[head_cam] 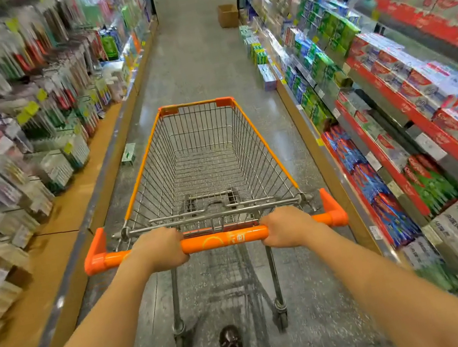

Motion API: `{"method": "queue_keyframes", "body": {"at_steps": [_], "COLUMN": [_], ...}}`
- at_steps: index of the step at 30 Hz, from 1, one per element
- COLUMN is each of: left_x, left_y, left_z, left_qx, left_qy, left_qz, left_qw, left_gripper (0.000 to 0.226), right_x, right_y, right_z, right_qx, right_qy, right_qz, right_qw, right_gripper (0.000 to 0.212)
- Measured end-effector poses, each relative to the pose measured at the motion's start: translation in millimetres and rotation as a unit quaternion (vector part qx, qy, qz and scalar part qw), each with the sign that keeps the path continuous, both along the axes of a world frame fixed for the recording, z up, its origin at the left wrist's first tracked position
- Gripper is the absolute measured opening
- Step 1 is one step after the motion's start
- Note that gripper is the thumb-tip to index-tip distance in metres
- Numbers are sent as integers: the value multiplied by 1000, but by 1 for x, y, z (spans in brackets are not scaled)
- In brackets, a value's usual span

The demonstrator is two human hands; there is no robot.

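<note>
A wire shopping cart (204,159) with orange trim stands in front of me in a shop aisle, its basket holding nothing. My left hand (160,249) grips the left part of the orange cart handle (224,239), fingers curled over the bar. On the right part of the same bar my right hand (287,225) grips in the same way. Both forearms reach forward from the bottom corners of the view.
Shelves of hanging toothbrush packs (25,102) line the left side. Shelves of boxed toothpaste (392,98) line the right. A small green box (128,153) lies on the floor left of the cart. A cardboard box (227,15) stands farther down the aisle. My dark shoe (231,345) shows below the cart.
</note>
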State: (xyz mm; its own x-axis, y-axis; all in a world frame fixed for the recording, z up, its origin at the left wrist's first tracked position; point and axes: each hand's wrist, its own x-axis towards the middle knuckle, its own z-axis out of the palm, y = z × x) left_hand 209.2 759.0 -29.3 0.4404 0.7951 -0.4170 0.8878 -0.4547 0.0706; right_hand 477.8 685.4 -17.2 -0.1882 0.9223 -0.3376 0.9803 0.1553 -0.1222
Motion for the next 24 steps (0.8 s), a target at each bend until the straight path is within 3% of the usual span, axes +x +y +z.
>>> {"method": "queue_keyframes", "body": {"at_steps": [18,24], "left_x": [138,187], "left_y": [441,580], "left_z": [8,11], "left_qx": [2,13], "left_qy": [13,23], "left_qz": [-7,-17], "left_qw": [1000,999], "left_gripper": [22,20], "right_x": [129,178], "right_y": [451,593], "right_z": [-7,-7], "right_qx": [28,16], "right_qy": [-27,-23], "right_qz": [-10,3], "right_qw": [999,1000], "right_gripper": [14,22]}}
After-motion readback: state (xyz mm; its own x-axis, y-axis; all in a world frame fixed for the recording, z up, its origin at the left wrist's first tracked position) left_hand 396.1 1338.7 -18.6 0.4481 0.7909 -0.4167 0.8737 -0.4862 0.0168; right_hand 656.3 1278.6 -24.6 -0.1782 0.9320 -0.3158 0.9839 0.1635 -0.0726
